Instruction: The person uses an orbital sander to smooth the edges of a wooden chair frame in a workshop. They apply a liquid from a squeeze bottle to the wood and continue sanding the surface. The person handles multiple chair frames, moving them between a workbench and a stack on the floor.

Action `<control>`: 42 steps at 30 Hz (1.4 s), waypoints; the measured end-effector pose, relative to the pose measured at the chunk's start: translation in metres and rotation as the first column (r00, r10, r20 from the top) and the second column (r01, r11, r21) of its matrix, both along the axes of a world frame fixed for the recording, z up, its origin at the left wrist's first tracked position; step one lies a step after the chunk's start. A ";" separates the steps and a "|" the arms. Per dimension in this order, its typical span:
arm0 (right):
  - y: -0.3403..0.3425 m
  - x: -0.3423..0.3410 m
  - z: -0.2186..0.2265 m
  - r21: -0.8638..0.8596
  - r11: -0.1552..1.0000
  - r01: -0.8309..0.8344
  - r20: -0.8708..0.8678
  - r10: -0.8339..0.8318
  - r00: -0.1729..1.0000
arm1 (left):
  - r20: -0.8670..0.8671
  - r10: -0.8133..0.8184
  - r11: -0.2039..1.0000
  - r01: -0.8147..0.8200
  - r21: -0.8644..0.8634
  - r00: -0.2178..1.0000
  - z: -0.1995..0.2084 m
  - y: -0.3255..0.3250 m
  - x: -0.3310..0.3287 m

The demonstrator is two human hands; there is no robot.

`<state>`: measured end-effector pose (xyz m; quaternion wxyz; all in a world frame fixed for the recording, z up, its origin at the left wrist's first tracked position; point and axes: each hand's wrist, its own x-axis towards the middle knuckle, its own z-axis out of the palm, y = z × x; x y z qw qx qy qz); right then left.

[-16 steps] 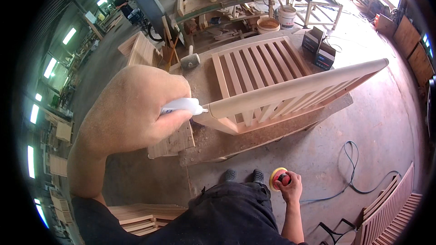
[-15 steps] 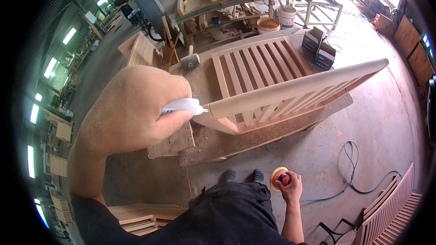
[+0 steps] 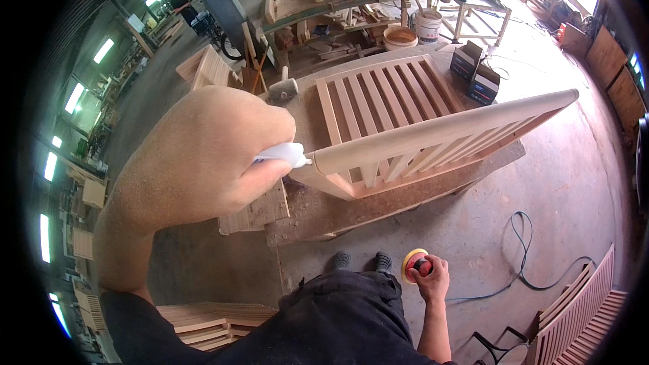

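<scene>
My left hand (image 3: 203,155) is closed round a small white squeeze bottle (image 3: 287,155), most of it hidden by my fingers. Its nozzle points at the left end of the rounded top rail (image 3: 439,130) of a slatted wooden frame, touching or almost touching the wood. That frame stands on a dusty workbench (image 3: 297,220), with a second slatted panel (image 3: 385,98) behind it. Low down on the right, my right hand (image 3: 433,279) grips a red sander (image 3: 418,267) with a yellow pad, held away from the wood.
A mallet (image 3: 282,89) lies at the bench's back left, and open dark boxes (image 3: 475,71) stand at its back right. A hose (image 3: 524,257) loops over the floor. Slatted wooden pieces (image 3: 574,318) lean at lower right; more wood (image 3: 216,321) is stacked at lower left.
My left hand has moved slightly to the right with the bottle and tilted, so less of the bottle shows. My right hand and the sander have stayed almost still.
</scene>
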<state>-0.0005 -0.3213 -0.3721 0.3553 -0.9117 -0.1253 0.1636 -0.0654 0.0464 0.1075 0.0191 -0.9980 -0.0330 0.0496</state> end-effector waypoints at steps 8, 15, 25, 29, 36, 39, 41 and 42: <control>0.001 -0.002 0.001 -0.010 1.000 -0.004 -0.002 0.004 1.000 | 0.002 -0.113 0.992 0.112 0.061 0.994 0.002 -0.001 0.007; -0.001 -0.003 0.003 -0.011 1.000 -0.008 0.001 0.008 1.000 | 0.058 -0.095 0.995 0.096 -0.007 0.994 0.003 0.002 0.004; -0.004 -0.002 0.004 -0.005 1.000 -0.005 0.010 0.005 1.000 | -0.018 0.007 1.000 -0.007 0.007 1.000 0.005 0.002 -0.002; -0.003 -0.002 0.012 -0.009 1.000 -0.004 0.010 0.004 1.000 | -0.050 0.062 0.998 -0.063 -0.013 0.997 0.007 0.004 -0.005; -0.002 -0.003 0.012 -0.018 1.000 0.009 0.018 -0.009 1.000 | 0.055 -0.002 0.995 0.008 -0.104 0.998 -0.004 0.012 -0.010; -0.002 -0.005 0.011 -0.007 1.000 -0.001 0.049 0.001 0.999 | 0.100 0.020 0.991 -0.007 -0.135 0.995 -0.011 0.015 -0.012; -0.002 -0.006 0.014 -0.007 1.000 0.009 0.054 -0.009 0.999 | 0.086 0.028 0.990 -0.016 -0.144 0.996 -0.009 0.017 -0.013; -0.002 -0.007 0.016 -0.008 1.000 0.012 0.058 -0.011 0.998 | 0.081 0.035 0.989 -0.022 -0.148 0.996 -0.009 0.018 -0.015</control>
